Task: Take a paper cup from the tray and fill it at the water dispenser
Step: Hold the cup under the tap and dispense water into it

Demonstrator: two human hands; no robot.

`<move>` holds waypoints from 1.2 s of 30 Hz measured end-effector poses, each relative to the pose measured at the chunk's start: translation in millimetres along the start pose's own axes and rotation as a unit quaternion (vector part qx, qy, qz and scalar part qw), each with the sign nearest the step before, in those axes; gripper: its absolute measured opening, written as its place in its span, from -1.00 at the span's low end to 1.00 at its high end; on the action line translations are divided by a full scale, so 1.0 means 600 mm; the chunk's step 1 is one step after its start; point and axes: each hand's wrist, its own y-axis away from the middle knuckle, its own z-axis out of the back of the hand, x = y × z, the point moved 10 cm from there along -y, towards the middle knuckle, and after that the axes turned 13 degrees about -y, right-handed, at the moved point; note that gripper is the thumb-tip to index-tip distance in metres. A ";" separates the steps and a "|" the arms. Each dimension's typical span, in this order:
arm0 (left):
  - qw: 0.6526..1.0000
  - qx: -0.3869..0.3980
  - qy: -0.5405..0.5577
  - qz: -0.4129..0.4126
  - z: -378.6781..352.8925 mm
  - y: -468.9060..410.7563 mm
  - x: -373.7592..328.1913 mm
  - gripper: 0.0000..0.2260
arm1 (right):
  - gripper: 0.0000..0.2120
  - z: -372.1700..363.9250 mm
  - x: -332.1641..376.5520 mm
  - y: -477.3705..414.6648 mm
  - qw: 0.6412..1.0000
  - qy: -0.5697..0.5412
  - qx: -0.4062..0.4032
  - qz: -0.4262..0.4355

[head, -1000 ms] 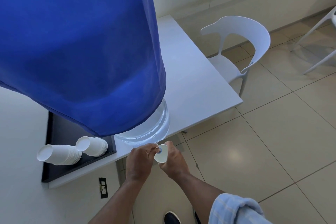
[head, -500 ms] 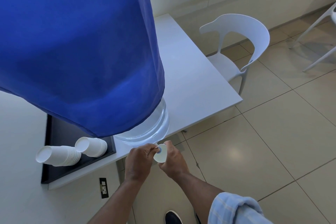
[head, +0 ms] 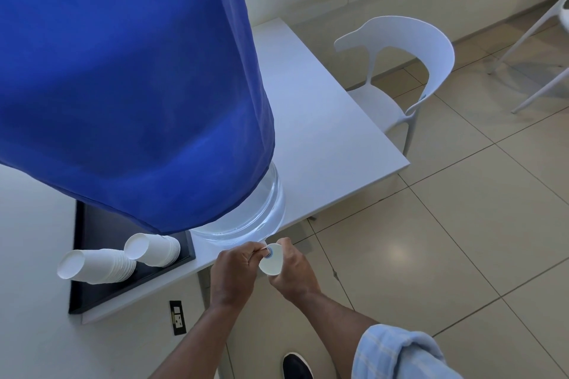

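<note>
A large water dispenser bottle under a blue cloth cover (head: 129, 80) stands on the white table (head: 323, 138), its clear base (head: 258, 218) at the front edge. My right hand (head: 292, 274) holds a white paper cup (head: 271, 261) just below the small blue tap (head: 269, 253). My left hand (head: 234, 271) pinches the tap lever right beside the cup. Two stacks of paper cups (head: 98, 264) lie on their sides on the black tray (head: 92, 224) to the left.
A white plastic chair (head: 400, 77) stands to the right of the table, with the legs of another chair (head: 542, 64) at far right. A wall socket (head: 178, 317) sits below the tray. My dark shoe (head: 295, 366) rests on the tiled floor.
Both hands stay at the tap with the cup held under it. Only the view has shifted slightly.
</note>
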 end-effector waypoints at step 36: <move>0.994 -0.036 -0.083 -0.063 0.005 0.005 -0.015 -0.96 | -0.46 0.002 -0.008 0.001 1.000 -0.016 -0.010 -0.013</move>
